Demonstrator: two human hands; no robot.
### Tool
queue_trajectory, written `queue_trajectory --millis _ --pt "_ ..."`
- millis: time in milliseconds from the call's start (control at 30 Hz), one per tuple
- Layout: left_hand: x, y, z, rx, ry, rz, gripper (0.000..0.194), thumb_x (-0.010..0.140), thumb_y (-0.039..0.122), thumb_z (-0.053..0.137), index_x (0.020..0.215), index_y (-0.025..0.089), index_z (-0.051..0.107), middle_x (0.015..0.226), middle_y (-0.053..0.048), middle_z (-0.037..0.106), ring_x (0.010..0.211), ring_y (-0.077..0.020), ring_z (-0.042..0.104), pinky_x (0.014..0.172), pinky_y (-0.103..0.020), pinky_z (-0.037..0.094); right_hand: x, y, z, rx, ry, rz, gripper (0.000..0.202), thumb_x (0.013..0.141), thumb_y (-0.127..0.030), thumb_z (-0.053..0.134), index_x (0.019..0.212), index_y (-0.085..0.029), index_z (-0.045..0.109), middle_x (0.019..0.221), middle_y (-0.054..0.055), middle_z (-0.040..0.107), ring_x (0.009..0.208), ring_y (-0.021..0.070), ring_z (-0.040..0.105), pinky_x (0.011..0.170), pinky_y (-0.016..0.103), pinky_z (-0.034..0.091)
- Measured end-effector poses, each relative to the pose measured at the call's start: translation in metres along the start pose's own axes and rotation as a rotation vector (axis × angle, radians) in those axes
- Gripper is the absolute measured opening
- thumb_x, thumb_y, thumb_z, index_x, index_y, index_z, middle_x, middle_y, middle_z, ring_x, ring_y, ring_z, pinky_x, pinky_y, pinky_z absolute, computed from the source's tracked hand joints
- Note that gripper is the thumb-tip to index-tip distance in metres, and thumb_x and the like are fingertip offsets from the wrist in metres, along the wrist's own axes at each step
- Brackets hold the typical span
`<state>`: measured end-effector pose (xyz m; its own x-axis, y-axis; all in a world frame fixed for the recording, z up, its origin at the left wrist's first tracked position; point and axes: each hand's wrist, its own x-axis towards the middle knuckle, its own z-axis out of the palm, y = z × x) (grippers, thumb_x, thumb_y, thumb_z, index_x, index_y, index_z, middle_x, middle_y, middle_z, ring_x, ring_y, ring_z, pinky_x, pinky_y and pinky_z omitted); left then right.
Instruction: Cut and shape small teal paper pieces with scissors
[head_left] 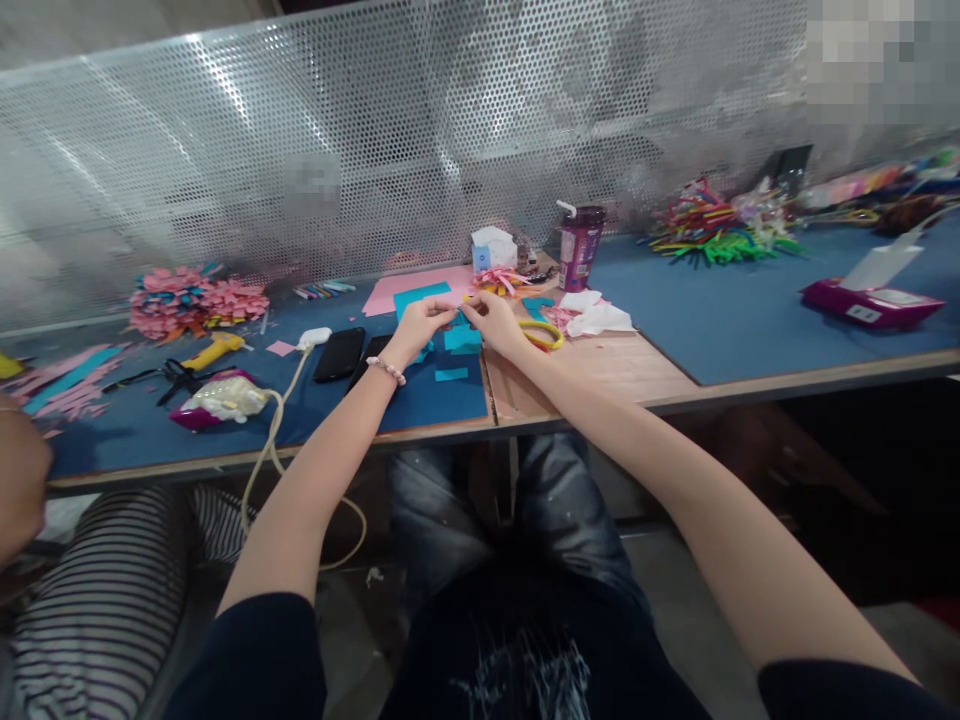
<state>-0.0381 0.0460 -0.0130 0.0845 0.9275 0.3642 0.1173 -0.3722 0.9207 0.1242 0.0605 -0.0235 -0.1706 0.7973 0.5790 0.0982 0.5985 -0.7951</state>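
Note:
My left hand (pixel 426 324) and my right hand (pixel 493 320) meet above the table, fingertips pinched close together. Something small and bluish is between them, too tiny to identify. Under and around the hands lie blue paper pieces (pixel 451 375) and a large pink sheet (pixel 379 291). Beyond my right hand is a pink and yellow paper bundle (pixel 498 281). Yellow scissor-like handles (pixel 551 337) lie just right of that hand. A bracelet circles my left wrist.
Left are a black phone (pixel 340 355), a white charger (pixel 315 338) with cable, a glue gun (pixel 214 351) and pink paper tufts (pixel 169 302). A purple cup (pixel 581 250), tissues (pixel 600 315) and a magenta pack (pixel 870 303) stand right. Another person's striped leg (pixel 105 600) is at lower left.

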Motion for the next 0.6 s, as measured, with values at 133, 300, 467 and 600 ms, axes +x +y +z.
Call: queue_trajectory --millis 133,300,467,600 --pt "-0.0003 0.001 0.0006 -0.005 0.003 -0.003 0.024 0.065 0.028 0.075 0.081 0.012 0.067 0.078 -0.006 0.067 0.07 -0.0137 0.06 0.07 -0.028 0.047 0.0004 -0.0007 0.0004 -0.034 0.014 -0.041 0.01 0.078 -0.022 0.059 0.069 -0.018 0.056 0.071 0.0 0.058 0.07 0.0128 0.051 0.069 0.023 0.042" --pt "-0.0001 0.0023 0.001 -0.017 0.018 -0.016 0.023 0.065 0.027 0.074 0.081 0.012 0.067 0.078 -0.006 0.067 0.07 -0.0137 0.06 0.07 -0.029 0.047 -0.0005 -0.0031 0.0006 -0.01 0.008 -0.024 0.009 0.079 -0.024 0.058 0.073 -0.018 0.057 0.073 0.0 0.059 0.071 0.0129 0.052 0.067 0.022 0.044" --pt "-0.0003 0.0034 0.0011 -0.027 0.016 -0.022 0.024 0.065 0.027 0.074 0.083 0.013 0.067 0.08 -0.005 0.067 0.07 -0.0134 0.06 0.071 -0.029 0.048 -0.0014 -0.0046 -0.0006 0.081 -0.038 0.061 0.014 0.08 -0.029 0.058 0.077 -0.016 0.058 0.07 0.0 0.059 0.063 0.0103 0.054 0.053 0.018 0.043" --pt "-0.0016 0.0047 0.0018 -0.032 0.004 -0.021 0.025 0.064 0.028 0.075 0.082 0.013 0.067 0.08 -0.005 0.067 0.07 -0.0135 0.06 0.072 -0.029 0.048 -0.0025 -0.0064 -0.0029 0.143 -0.063 0.149 0.016 0.081 -0.031 0.059 0.079 -0.015 0.058 0.061 -0.002 0.056 0.053 0.0084 0.052 0.042 0.015 0.038"
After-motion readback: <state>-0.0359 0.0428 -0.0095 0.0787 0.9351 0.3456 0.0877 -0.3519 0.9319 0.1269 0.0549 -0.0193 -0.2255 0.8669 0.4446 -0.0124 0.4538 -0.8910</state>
